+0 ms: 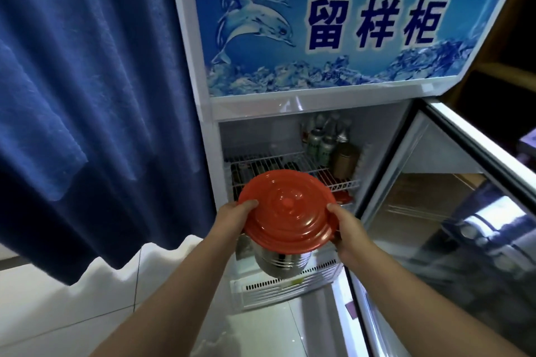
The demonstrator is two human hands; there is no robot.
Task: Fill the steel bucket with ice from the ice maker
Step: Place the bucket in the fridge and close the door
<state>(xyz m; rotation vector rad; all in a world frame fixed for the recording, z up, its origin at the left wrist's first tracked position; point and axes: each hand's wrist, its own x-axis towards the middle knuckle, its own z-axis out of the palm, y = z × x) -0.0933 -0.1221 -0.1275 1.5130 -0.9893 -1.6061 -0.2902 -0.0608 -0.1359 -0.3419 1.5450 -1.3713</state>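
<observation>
Left hand and right hand grip the round red plastic lid capping the shiny steel bucket, held before the open white display fridge. Contents hidden; filling unconfirmed.

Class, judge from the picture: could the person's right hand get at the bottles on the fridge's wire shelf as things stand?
Probably not yet. The glass door stands open, so the bottles are exposed, but the right hand grips the lidded steel bucket.
</observation>
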